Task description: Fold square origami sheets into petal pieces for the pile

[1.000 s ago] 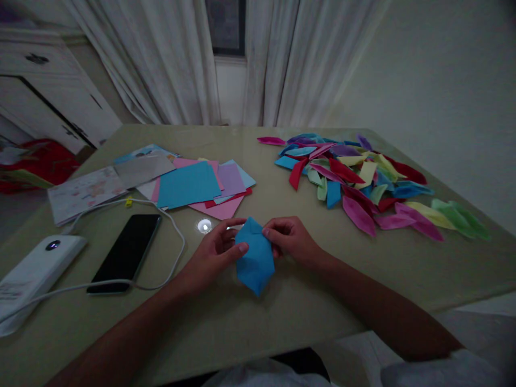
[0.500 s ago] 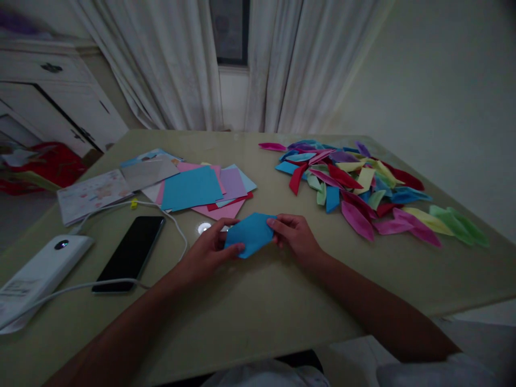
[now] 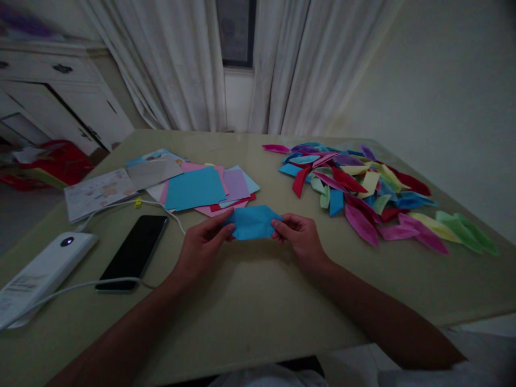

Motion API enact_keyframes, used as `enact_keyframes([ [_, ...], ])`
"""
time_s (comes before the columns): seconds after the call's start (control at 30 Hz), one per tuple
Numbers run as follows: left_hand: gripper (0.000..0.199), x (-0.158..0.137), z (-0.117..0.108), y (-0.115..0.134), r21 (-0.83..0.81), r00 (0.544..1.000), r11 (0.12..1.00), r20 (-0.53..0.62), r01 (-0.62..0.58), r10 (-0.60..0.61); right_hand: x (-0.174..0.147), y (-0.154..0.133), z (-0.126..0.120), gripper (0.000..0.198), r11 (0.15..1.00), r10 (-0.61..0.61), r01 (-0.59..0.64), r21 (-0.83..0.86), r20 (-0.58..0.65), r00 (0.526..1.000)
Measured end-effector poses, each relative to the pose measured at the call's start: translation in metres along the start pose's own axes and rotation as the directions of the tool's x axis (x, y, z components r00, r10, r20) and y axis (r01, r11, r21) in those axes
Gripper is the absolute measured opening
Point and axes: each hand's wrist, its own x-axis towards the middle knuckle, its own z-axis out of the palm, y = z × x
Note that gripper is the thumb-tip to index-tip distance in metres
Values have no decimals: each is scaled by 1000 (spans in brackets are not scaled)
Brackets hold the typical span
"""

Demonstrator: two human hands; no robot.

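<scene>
A folded blue paper (image 3: 253,222) is held just above the table between my two hands, its long side running left to right. My left hand (image 3: 203,242) pinches its left end between thumb and fingers. At the right corner, my right hand (image 3: 300,236) grips it with thumb and forefinger. Beyond my left hand lies a stack of coloured paper sheets (image 3: 195,189), a blue square on top with pink, purple and red ones beneath. A heap of folded paper pieces (image 3: 358,185) in many colours spreads over the table's right side.
On the left lie a black phone (image 3: 133,252), a white power bank (image 3: 44,277) with a white cable (image 3: 116,280), and printed sheets (image 3: 100,193). The table (image 3: 250,312) reaches back to pale curtains (image 3: 181,70). A white cabinet (image 3: 52,97) stands at the far left.
The blue paper has turned from a slant to nearly level, and its left end has risen. My left hand has shifted its grip to the left end. The view has moved slightly.
</scene>
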Motion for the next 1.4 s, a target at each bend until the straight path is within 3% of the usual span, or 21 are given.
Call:
enact_keyframes([
  [0.3,45,1,-2,0,-128,999,991,-21,37,-40,2,0,-4,43,999,-44,44,-2,10,999],
  [0.57,46,-1,-3,-2,-65,998,998,-61,20,-24,2,1,-6,46,996,-90,92,-16,115,989],
  [0.67,61,0,-5,-5,-101,997,992,-11,71,-72,1,3,-6,44,994,-108,111,-17,122,987],
  [0.77,59,1,-5,-8,-70,996,994,47,84,-81,2,5,-7,43,993,-116,120,-18,129,985],
  [1.0,43,0,-4,-7,22,996,998,-66,-59,60,2,5,-8,46,992,-103,114,-58,166,981],
  [1.17,37,0,-7,-9,63,995,994,-35,-94,97,2,4,-8,47,991,-90,106,-77,182,979],
  [1.4,32,0,-7,-8,329,946,896,-20,-298,323,2,4,-9,46,991,-88,106,-80,208,974],
])
